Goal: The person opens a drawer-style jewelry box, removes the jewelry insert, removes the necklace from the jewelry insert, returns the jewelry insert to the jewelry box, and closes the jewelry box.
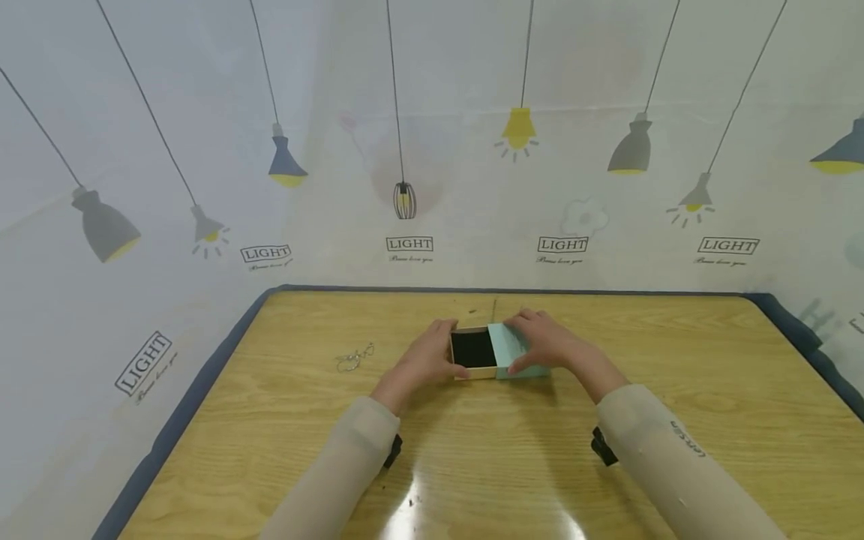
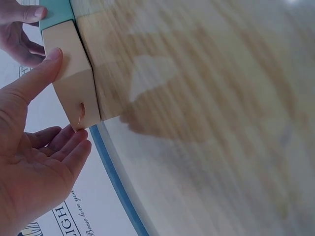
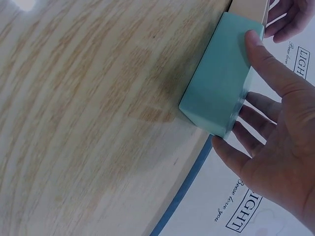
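Observation:
A small drawer-style gift box lies on the wooden table, its tan inner tray [image 1: 481, 373] partly out of a mint-green sleeve [image 1: 502, 351]. Black padding [image 1: 474, 349] fills the exposed part of the tray. My left hand [image 1: 427, 356] grips the tray's left end, thumb on the near side and fingers at the far side. In the left wrist view a thin ribbon loop [image 2: 81, 113] shows on the tray's end. My right hand [image 1: 548, 343] holds the green sleeve [image 3: 221, 69] between thumb and fingers. Left of the box lies a thin silvery chain [image 1: 352, 360].
The wooden table [image 1: 304, 450] has a dark blue edge [image 1: 202, 375]. Behind and beside it hangs a pale cloth [image 1: 466, 187] printed with lamps. Small dark specks [image 1: 413, 501] lie near the front. Dark wrist devices [image 1: 604, 447] sit under both sleeves.

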`<state>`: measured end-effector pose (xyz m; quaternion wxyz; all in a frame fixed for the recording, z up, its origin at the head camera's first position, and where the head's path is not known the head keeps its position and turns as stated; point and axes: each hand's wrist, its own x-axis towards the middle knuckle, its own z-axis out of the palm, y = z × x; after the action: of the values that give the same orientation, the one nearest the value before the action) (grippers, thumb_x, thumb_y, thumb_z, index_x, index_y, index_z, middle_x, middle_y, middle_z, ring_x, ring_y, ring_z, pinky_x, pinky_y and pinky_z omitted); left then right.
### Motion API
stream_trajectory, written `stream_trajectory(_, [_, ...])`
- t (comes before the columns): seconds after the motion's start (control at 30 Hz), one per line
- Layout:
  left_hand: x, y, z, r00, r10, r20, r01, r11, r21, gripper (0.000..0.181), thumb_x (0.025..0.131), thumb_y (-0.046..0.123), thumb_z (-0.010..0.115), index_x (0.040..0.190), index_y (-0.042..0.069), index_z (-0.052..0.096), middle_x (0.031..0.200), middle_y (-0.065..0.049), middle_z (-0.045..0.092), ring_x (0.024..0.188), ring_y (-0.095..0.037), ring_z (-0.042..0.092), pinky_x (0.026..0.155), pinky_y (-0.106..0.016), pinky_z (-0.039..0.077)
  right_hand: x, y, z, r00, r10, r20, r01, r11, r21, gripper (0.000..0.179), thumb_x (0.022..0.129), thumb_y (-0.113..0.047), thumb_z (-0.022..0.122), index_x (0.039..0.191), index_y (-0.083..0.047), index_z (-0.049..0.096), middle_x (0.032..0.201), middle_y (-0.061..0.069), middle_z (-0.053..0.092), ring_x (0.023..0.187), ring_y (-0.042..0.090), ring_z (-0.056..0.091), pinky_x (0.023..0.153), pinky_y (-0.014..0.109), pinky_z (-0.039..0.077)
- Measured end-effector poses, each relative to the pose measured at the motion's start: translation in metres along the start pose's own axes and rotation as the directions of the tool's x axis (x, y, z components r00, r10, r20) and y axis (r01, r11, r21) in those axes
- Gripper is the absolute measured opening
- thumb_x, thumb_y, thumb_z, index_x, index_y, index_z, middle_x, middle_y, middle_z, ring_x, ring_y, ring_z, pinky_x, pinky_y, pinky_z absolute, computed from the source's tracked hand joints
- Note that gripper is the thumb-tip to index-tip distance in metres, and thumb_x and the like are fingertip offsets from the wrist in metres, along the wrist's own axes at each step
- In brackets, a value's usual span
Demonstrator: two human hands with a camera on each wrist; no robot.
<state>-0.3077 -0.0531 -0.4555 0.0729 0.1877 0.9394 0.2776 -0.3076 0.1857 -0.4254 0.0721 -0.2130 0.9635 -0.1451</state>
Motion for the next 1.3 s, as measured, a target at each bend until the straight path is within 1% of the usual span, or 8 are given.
stream_trajectory(0.2, [0.002, 0.002, 0.002, 1.0, 0.0, -0.002, 0.0, 1.0, 0.019, 0.097, 0.08, 0.033, 0.085, 0.155, 0.006, 0.029, 0.155, -0.012, 0.039, 0.141, -0.028, 0.044, 0.119, -0.041, 0.037, -0.001, -0.002, -0.002, 1.0, 0.003, 0.0, -0.003, 1.0, 0.004, 0.088, 0.075, -0.039, 0.087, 0.144, 0.0, 0.047, 0.144, 0.021, 0.047, 0.129, 0.042, 0.044, 0.106, 0.056, 0.043])
stream_trajectory(0.43, [0.001, 0.006, 0.002, 1.0, -0.016, -0.002, 0.016, 1.0, 0.014, 0.097, 0.08, 0.033, 0.085, 0.155, 0.008, 0.03, 0.155, -0.011, 0.04, 0.14, -0.028, 0.045, 0.118, -0.042, 0.038, -0.001, -0.001, -0.002, 1.0, -0.015, -0.001, 0.015, 1.0, -0.003, 0.087, 0.075, -0.038, 0.087, 0.142, 0.001, 0.048, 0.142, 0.022, 0.048, 0.129, 0.043, 0.044, 0.106, 0.056, 0.043])
stream_trajectory(0.57, [0.002, 0.006, 0.002, 1.0, -0.018, -0.001, 0.018, 1.0, 0.025, 0.097, 0.079, 0.034, 0.085, 0.155, 0.009, 0.03, 0.155, -0.01, 0.04, 0.14, -0.027, 0.045, 0.118, -0.041, 0.039, 0.0, 0.001, -0.001, 1.0, -0.018, -0.002, 0.018, 1.0, -0.006, 0.087, 0.075, -0.039, 0.087, 0.142, 0.001, 0.048, 0.142, 0.022, 0.048, 0.129, 0.043, 0.044, 0.105, 0.057, 0.043])
stream_trajectory(0.77, [0.001, 0.007, 0.002, 1.0, -0.027, 0.002, 0.027, 0.999, 0.019, 0.097, 0.08, 0.034, 0.085, 0.155, 0.01, 0.03, 0.155, -0.009, 0.039, 0.138, -0.027, 0.046, 0.117, -0.041, 0.04, 0.001, 0.001, -0.001, 1.0, -0.02, 0.001, 0.02, 1.0, -0.003, 0.088, 0.075, -0.04, 0.087, 0.142, 0.0, 0.048, 0.141, 0.021, 0.049, 0.128, 0.043, 0.045, 0.105, 0.057, 0.043])
stream_trajectory(1.1, [0.003, 0.008, 0.005, 1.0, -0.021, -0.008, 0.021, 1.0, 0.019, 0.098, 0.079, 0.036, 0.085, 0.155, 0.01, 0.03, 0.155, -0.008, 0.04, 0.134, -0.025, 0.049, 0.115, -0.04, 0.042, -0.001, 0.0, -0.001, 1.0, -0.011, -0.001, 0.011, 1.0, 0.002, 0.087, 0.075, -0.039, 0.087, 0.143, -0.001, 0.048, 0.141, 0.02, 0.049, 0.127, 0.04, 0.045, 0.106, 0.056, 0.044])
stream_trajectory(1.3, [0.003, 0.011, 0.004, 1.0, -0.024, 0.004, 0.024, 1.0, 0.01, 0.097, 0.08, 0.034, 0.084, 0.156, 0.01, 0.029, 0.157, -0.009, 0.038, 0.138, -0.028, 0.046, 0.116, -0.042, 0.041, 0.0, 0.0, -0.002, 1.0, -0.008, -0.003, 0.008, 1.0, -0.001, 0.087, 0.075, -0.039, 0.087, 0.142, -0.001, 0.048, 0.142, 0.019, 0.05, 0.129, 0.04, 0.045, 0.108, 0.055, 0.043])
